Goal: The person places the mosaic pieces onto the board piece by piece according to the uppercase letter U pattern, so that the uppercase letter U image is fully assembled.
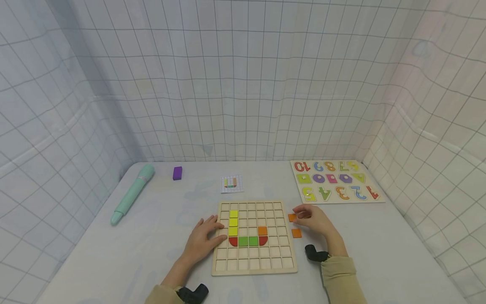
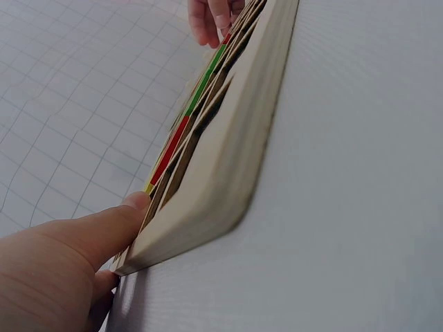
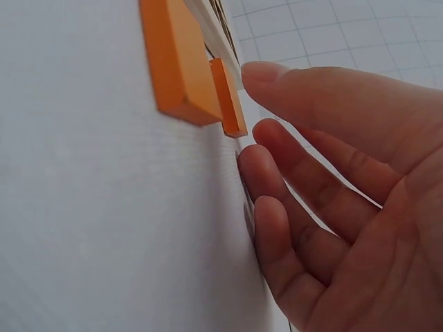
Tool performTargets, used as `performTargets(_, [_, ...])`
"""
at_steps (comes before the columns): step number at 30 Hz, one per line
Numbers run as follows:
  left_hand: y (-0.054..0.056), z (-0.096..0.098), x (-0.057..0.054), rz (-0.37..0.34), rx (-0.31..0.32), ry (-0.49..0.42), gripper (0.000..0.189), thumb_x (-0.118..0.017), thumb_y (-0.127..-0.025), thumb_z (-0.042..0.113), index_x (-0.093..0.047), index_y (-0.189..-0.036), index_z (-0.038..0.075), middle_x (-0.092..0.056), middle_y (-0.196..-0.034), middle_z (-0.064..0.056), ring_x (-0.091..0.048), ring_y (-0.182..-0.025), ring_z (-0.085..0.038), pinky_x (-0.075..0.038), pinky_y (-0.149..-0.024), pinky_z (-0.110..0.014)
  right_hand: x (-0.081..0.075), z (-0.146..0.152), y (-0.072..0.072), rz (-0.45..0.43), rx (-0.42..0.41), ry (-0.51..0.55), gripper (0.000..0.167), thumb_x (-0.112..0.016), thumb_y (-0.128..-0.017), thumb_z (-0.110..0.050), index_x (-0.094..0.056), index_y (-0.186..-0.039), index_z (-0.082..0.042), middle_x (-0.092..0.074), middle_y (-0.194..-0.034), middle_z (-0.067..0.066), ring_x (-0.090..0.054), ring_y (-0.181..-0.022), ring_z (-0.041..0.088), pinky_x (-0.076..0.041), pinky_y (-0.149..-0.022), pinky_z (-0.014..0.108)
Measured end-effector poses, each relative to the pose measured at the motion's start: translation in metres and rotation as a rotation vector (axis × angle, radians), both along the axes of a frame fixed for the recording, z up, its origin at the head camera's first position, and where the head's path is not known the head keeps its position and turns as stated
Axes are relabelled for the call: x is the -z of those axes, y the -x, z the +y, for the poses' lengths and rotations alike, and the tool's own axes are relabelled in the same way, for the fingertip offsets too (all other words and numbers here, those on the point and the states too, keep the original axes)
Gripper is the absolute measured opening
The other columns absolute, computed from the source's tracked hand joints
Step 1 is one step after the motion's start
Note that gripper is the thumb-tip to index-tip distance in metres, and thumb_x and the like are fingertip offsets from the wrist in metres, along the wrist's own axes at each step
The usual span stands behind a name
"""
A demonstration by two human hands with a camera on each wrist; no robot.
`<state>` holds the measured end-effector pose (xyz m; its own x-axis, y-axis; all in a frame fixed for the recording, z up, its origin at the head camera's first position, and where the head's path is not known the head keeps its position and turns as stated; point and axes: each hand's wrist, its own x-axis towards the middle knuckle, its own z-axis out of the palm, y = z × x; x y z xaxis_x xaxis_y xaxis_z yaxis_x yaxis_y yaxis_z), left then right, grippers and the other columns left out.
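Observation:
A wooden grid board (image 1: 254,270) carries three yellow tiles (image 1: 233,222) in a column, two green tiles (image 1: 248,241) between red rounded tiles (image 1: 263,240), and one orange tile (image 1: 263,231) above the right-hand red one. My left hand (image 1: 201,240) rests on the board's left edge, fingers relaxed and thumb lying over the rim. To the right of the board, my right hand (image 1: 312,218) hovers with bent, parted fingers at a loose orange square (image 1: 291,217). Another loose orange square (image 1: 296,233) lies nearer me. Both squares show in the right wrist view, the thumb tip close to the farther one.
A small card with a coloured pattern (image 1: 232,184) lies behind the board. At the back right is a number-and-shape puzzle board (image 1: 334,181). A purple block (image 1: 177,173) and a mint-green tube (image 1: 133,194) lie at the left. Grid-patterned cloth walls surround the table.

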<state>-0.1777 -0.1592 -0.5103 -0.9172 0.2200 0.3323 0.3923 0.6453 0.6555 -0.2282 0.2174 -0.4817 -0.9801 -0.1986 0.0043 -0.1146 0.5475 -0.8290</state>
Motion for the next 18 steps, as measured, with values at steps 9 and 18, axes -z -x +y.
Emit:
performTargets(9, [-0.0001, 0.0002, -0.0009, 0.001, -0.002, -0.001, 0.032, -0.074, -0.080, 0.033, -0.068, -0.102, 0.010, -0.054, -0.130, -0.019, -0.042, -0.128, -0.033, -0.019, -0.112, -0.050, 0.0012, -0.0012, 0.0009, 0.001, 0.013, -0.020, 0.031, -0.075, -0.077, -0.011, -0.066, -0.106, -0.004, -0.065, -0.100, 0.004, -0.059, -0.089, 0.019, -0.049, -0.078, 0.032])
performTargets(18, [0.0002, -0.0005, 0.0002, 0.000, -0.002, 0.003, 0.034, -0.073, -0.080, 0.035, -0.068, -0.102, 0.010, -0.053, -0.131, -0.019, -0.043, -0.128, -0.034, -0.019, -0.112, -0.050, 0.0018, -0.0025, 0.0000, -0.018, 0.030, -0.056, 0.031, -0.075, -0.077, -0.013, -0.066, -0.106, -0.006, -0.065, -0.100, 0.003, -0.058, -0.090, 0.018, -0.049, -0.078, 0.032])
